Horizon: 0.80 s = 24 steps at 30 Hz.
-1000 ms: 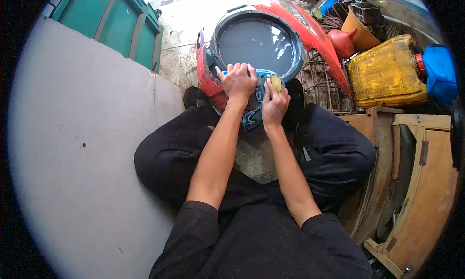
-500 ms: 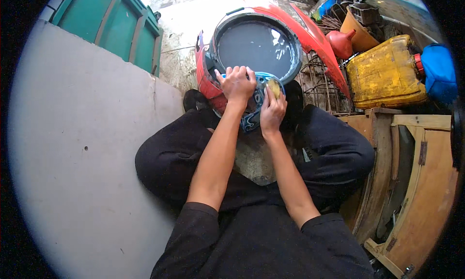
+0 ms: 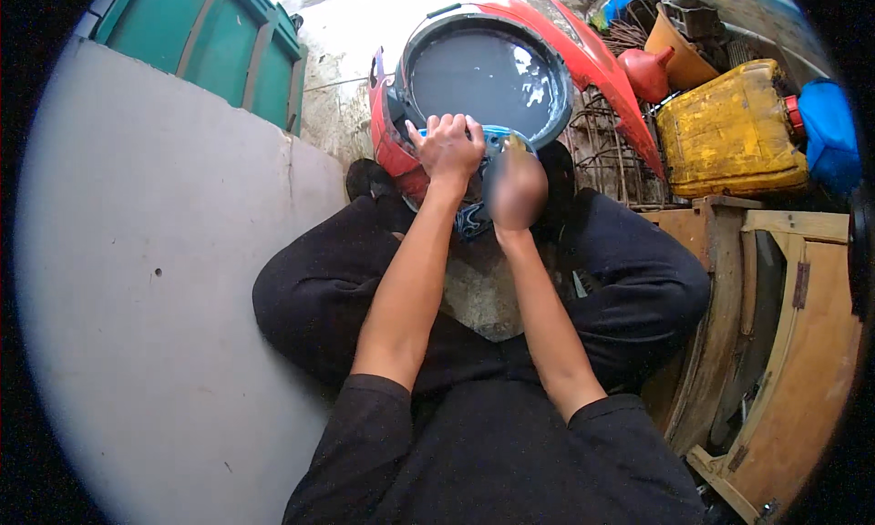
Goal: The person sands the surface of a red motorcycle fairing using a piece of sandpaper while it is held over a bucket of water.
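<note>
A blue, black and white patterned piece [image 3: 471,222] with a curved edge is at the near rim of a dark basin [image 3: 552,128] of cloudy grey water. My left hand [image 3: 447,149] is closed over its left part, fingers hooked across the upper edge. On the piece's right side is my right hand [image 3: 516,192], blurred in the picture. A yellowish pad [image 3: 517,144] shows at its fingertips, pressed against the patterned surface. Both hands cover much of the piece, so its full shape is hidden.
Red glossy panels [image 3: 588,60] curve around the basin. To the right are a red funnel [image 3: 646,73], a yellow jerrycan [image 3: 729,128], a blue bag [image 3: 828,128] and a wooden cabinet frame [image 3: 816,334]. A pale wall [image 3: 164,279] borders my left side.
My right hand and the yellowish pad have shifted slightly down or tilted on the patterned piece. My left hand keeps its hold, nearly in place.
</note>
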Motion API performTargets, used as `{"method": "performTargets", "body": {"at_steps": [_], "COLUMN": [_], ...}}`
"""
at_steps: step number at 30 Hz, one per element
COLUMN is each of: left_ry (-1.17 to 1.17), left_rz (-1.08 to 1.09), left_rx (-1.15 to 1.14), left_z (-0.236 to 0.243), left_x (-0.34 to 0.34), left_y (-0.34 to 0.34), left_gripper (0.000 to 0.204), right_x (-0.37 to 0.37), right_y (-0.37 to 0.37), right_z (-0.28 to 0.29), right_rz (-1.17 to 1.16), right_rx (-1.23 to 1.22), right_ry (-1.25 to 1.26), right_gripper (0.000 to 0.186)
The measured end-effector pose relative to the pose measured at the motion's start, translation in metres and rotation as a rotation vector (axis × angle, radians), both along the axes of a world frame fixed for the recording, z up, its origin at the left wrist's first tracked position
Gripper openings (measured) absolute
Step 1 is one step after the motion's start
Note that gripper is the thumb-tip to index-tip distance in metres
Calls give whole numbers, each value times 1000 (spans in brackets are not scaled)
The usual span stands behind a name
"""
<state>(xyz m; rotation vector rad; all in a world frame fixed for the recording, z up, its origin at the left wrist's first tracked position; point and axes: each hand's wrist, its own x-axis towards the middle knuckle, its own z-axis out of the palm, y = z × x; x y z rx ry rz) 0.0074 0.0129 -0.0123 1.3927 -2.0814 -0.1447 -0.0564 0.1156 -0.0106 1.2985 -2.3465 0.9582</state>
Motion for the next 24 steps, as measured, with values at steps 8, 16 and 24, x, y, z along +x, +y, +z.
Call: {"method": "performTargets", "body": {"at_steps": [8,16,24], "left_ry": [-3,-26,15], "left_rz": [-13,-15,-15], "left_rx": [29,36,1], "left_z": [-1,2,1], "left_x": [2,-1,-1], "left_y": [4,-2,-2], "left_gripper": [27,29,27], "right_x": [-1,-5,-3], "right_y": [-1,-3,-1], "right_z": [0,2,-1], "right_rz": [-13,-35,-28], "right_rx": [20,42,77], "right_ry": [-29,5,10], "right_gripper": [24,23,32]}}
